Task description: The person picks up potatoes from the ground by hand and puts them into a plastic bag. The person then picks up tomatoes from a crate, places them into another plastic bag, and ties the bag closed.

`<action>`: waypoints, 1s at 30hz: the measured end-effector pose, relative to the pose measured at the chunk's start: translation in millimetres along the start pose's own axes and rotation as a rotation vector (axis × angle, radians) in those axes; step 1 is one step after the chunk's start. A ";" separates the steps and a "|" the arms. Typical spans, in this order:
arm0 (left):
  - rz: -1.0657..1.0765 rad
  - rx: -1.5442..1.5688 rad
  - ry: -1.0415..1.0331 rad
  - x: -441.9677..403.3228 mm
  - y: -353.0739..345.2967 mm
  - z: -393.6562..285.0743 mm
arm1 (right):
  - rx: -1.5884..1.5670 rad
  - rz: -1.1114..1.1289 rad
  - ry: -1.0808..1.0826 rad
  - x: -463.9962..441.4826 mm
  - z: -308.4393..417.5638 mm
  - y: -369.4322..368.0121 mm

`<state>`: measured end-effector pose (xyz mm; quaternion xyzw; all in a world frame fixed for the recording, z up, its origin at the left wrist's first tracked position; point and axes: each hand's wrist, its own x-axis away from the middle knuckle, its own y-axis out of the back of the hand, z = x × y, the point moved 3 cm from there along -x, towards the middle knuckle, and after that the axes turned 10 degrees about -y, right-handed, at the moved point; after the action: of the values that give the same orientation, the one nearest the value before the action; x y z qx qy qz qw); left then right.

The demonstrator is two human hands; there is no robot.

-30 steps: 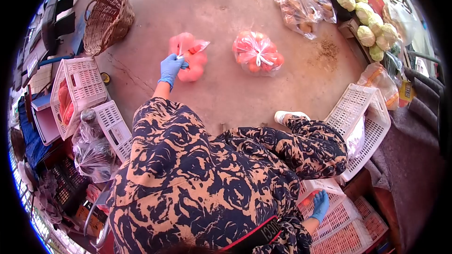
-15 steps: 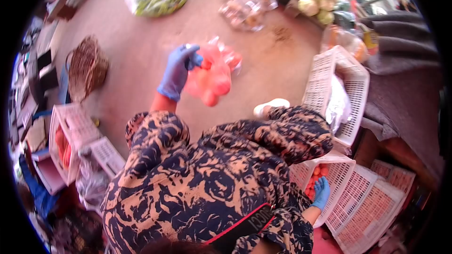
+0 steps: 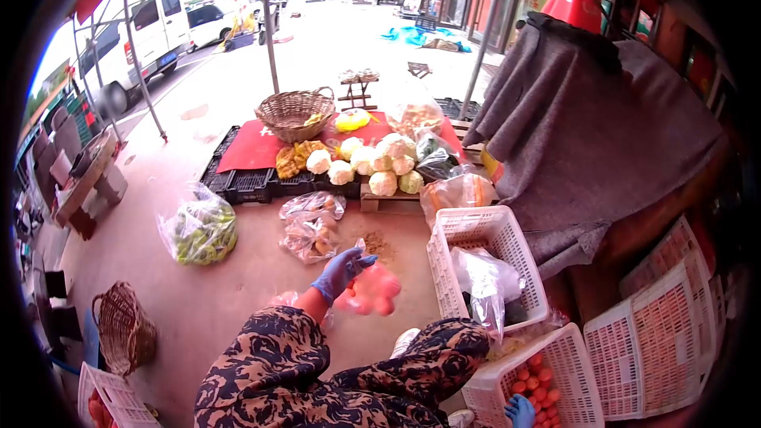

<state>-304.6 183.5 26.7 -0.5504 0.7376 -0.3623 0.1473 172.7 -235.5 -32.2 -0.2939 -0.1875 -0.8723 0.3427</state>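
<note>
My left hand [image 3: 341,273], in a blue glove, is closed on the gathered top of a clear bag of red tomatoes [image 3: 371,291], which hangs over the floor in front of my knees. My right hand [image 3: 519,410], also gloved in blue, is at the bottom edge of the view beside a white crate [image 3: 583,372] of loose tomatoes [image 3: 537,380]. Its fingers are apart and it holds nothing visible. Part of another clear bag [image 3: 284,299] shows behind my left arm.
A white crate [image 3: 527,257] with plastic bags stands right of my legs. Ahead are bagged green vegetables [image 3: 204,230], a bag of brownish produce [image 3: 311,236] and cabbages [image 3: 382,162] on a low stand. A wicker basket [image 3: 127,333] is on the left; stacked crates [image 3: 646,349] stand right.
The view has tilted up and turned right. My left hand has lifted the tomato bag off the floor and carried it to the right. My right hand remains near the tomato crate.
</note>
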 end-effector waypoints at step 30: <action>0.143 -0.727 0.094 -87.3 30.2 204.0 | 0.358 0.761 0.227 -129.8 87.9 -323.9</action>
<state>-169.6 191.7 -151.8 -0.4968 0.8606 -0.0902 -0.0670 54.0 99.3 -89.6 -0.1805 -0.1753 -0.6645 0.7036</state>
